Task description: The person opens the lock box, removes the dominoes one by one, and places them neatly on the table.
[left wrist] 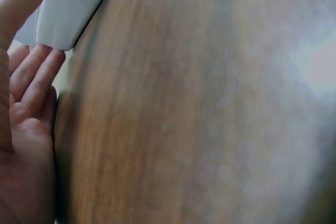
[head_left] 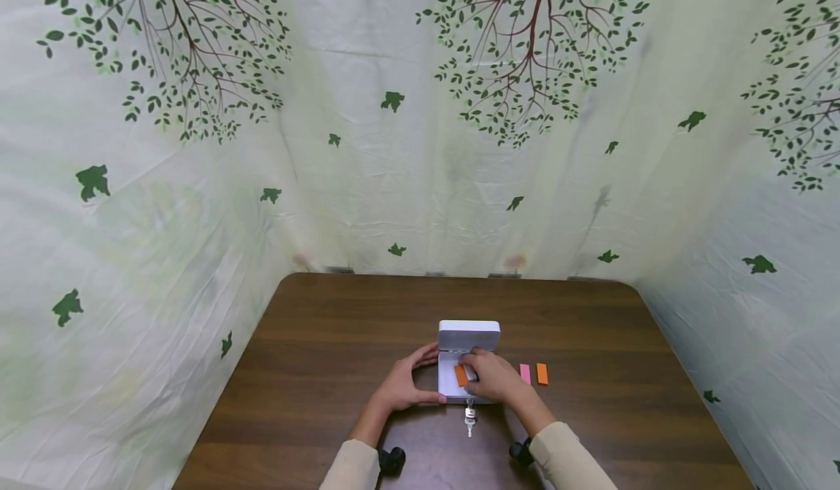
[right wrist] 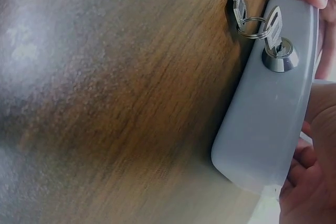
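A small white lockbox (head_left: 448,386) stands on the table with its hinged lid (head_left: 469,337) raised. My left hand (head_left: 402,384) holds its left side, thumb at the front corner and fingertips by the back. My right hand (head_left: 491,375) reaches in over the right side, pinching a small orange rectangular piece (head_left: 461,375) close over the box floor between fingers and thumb. In the right wrist view, a key (right wrist: 273,29) sits in the front lock (right wrist: 280,59), and a second key (right wrist: 239,9) hangs from its ring. The right fingertips are hidden there behind the front wall.
To the right of the box lie a pink piece (head_left: 525,373) and another orange piece (head_left: 541,374), side by side. The brown wooden table (head_left: 315,402) reaches back to a pale leaf-patterned cloth (head_left: 433,205), which also hangs at both sides.
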A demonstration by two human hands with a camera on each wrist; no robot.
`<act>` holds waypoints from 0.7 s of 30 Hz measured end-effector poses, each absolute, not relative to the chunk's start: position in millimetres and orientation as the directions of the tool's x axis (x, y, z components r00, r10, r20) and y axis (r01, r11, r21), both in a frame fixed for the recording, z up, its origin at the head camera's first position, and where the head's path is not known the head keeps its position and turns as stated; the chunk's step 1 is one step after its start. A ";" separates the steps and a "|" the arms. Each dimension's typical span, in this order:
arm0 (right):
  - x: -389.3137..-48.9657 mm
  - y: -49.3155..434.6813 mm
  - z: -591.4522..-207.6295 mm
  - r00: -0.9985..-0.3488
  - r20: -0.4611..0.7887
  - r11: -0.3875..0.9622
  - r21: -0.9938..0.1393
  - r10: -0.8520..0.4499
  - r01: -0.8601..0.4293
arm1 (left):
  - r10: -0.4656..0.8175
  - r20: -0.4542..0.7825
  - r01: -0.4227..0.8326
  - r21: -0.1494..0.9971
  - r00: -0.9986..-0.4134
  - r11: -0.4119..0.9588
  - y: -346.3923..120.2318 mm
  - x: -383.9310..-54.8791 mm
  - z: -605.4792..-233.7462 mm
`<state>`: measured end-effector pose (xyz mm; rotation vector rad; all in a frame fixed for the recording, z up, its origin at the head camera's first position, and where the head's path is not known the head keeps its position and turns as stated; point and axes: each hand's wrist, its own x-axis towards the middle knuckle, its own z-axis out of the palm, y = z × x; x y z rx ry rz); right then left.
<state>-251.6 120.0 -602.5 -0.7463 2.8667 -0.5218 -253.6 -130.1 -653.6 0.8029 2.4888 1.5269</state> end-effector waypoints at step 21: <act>-251.3 129.8 -598.2 -0.853 0.027 0.766 -0.425 -0.521 -0.482 | 0.485 0.177 0.379 0.854 -0.857 0.357 -129.8 -251.3 -651.6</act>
